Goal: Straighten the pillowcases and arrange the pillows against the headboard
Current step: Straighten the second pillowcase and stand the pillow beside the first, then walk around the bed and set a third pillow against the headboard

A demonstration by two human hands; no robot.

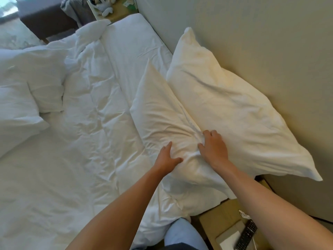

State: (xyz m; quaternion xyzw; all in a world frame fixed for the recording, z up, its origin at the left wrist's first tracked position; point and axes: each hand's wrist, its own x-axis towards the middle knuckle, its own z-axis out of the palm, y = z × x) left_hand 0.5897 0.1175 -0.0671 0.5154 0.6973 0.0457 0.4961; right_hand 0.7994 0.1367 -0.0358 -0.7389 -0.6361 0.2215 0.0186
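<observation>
The bed [59, 177] is being seen from its head corner, covered by a rumpled white duvet [84, 109] that is bunched toward 10 o'clock. Open mattress sheet [131, 47] is being left exposed at 12 o'clock, between the duvet and the headboard [252, 42]. The rear pillow [232, 109] is being propped tilted against the headboard at 2 o'clock, its near corner overhanging the bed edge. The front pillow [162, 112] is lying just beside it at the frame centre, their long edges touching. Two further pillows [23, 91] are lying at 9 o'clock, well apart from that pair.

The front pillow is being gripped at its near end by both hands. The left hand [167, 158] is being pressed into the case with fingers curled, thumb dug into gathered fabric. The right hand [213, 147] is bunching the case at the seam between the two pillows, fingertips buried in the folds.

A bedside table [221, 219] is showing at 5 o'clock, carrying a black remote [246, 235] and a white cable [244, 214]. Button markings on the remote are too blurred to be read. No other writing is being resolved.
</observation>
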